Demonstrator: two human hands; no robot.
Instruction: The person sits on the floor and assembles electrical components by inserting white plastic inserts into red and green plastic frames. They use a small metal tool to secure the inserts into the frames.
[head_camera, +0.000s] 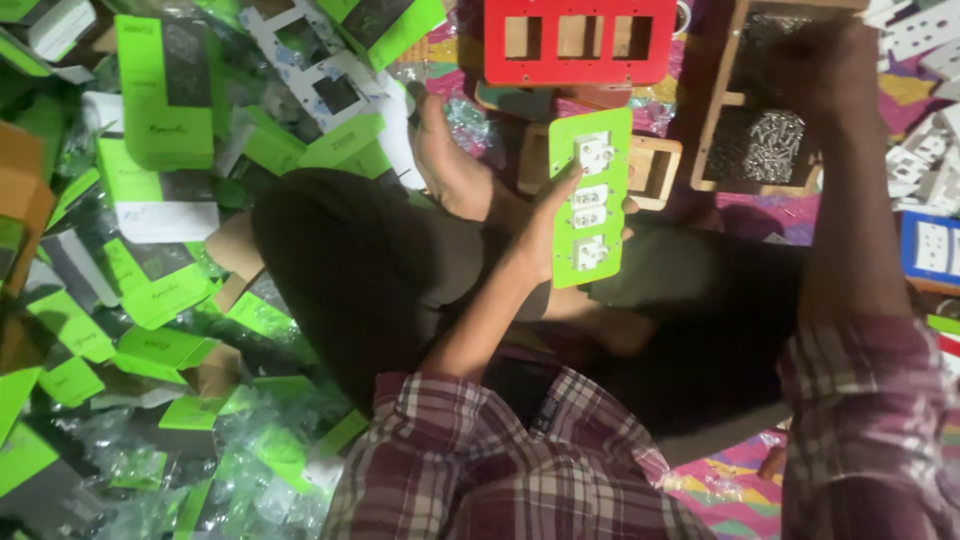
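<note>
Holding a green switch plate upright over the lap, the left hand is closed around its left edge, fingers behind, thumb on the front. White sockets and switches sit in the plate's cutouts. The right hand reaches out to a wooden tray at upper right, over a compartment of silvery screws; motion blur, cannot tell how far it is open or whether it has anything. Person sits cross-legged in dark trousers, plaid sleeves, a bare foot just left of the plate. A red switch plate with three empty openings lies above the green one, a small wooden frame just beside its right edge. Green-and-grey cardboard boxes and plastic bags are heaped on the left. White socket modules and a blue plate are at far right.
</note>
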